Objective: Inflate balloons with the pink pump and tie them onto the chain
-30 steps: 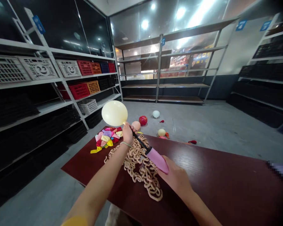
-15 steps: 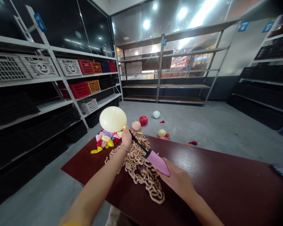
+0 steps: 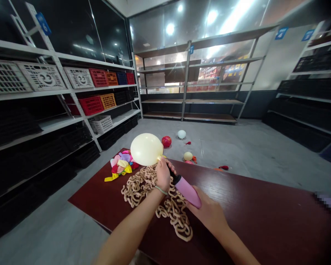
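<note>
A pale yellow balloon (image 3: 146,149), swollen with air, sits at the front end of a pink and black hand balloon pump (image 3: 188,191). My left hand (image 3: 163,175) is closed around the balloon's neck and the pump's front end, so the joint between them is hidden. Wrapped around the pump's pink body is my right hand (image 3: 208,209). Below both hands, a tangled heap of tan, chain-like loops (image 3: 138,186) lies on the dark red table (image 3: 251,213). Limp balloons (image 3: 123,163) in several colours are piled at the table's left part.
Beyond the table, a red balloon (image 3: 166,141), a light blue balloon (image 3: 181,134) and a small yellow balloon (image 3: 188,156) rest on the grey floor. Shelves with crates (image 3: 91,105) line the left side. A metal rack (image 3: 185,84) stands at the back.
My left hand has moved right and down with the balloon, toward my right hand. The pump's black shaft, long before, now shows only a short piece.
</note>
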The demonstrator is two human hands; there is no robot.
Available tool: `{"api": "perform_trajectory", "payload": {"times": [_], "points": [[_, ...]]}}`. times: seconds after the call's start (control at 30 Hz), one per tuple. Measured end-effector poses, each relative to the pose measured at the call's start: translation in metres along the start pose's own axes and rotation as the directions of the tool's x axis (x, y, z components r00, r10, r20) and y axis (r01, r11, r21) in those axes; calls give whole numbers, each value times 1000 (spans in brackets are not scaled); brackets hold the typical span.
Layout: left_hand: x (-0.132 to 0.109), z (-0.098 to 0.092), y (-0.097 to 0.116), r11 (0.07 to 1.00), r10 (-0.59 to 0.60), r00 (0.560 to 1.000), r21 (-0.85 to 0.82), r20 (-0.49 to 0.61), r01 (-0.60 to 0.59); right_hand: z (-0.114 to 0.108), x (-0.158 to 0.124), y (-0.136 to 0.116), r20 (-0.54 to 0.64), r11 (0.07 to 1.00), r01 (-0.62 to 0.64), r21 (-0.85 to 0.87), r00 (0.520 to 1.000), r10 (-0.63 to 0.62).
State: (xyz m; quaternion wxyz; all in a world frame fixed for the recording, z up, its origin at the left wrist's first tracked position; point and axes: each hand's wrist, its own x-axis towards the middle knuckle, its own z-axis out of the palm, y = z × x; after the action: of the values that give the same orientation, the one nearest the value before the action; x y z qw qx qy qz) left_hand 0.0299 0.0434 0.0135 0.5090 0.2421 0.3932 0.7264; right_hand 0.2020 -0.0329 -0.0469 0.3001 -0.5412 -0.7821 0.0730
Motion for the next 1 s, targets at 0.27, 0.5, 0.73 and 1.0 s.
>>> {"api": "perform_trajectory", "payload": {"times": [0.27,0.5,0.73,1.0], "points": [[43,-25,56,997,67,995,-18,-74,-69,-10,5,5,71,994,111,24,991,-112],[43,-23,49,994,83,990,-66,-115,-91,-12,5,8,27,991,117,-59,993,-115],[-2,0,-5,999,35,999,-43,18,-34,-4,2,8,11,1000,24,-16,1000,-24],[36,-25,45,995,93,995,-27,-36,-94,-19,7,12,95,993,117,13,988,-118]]}}
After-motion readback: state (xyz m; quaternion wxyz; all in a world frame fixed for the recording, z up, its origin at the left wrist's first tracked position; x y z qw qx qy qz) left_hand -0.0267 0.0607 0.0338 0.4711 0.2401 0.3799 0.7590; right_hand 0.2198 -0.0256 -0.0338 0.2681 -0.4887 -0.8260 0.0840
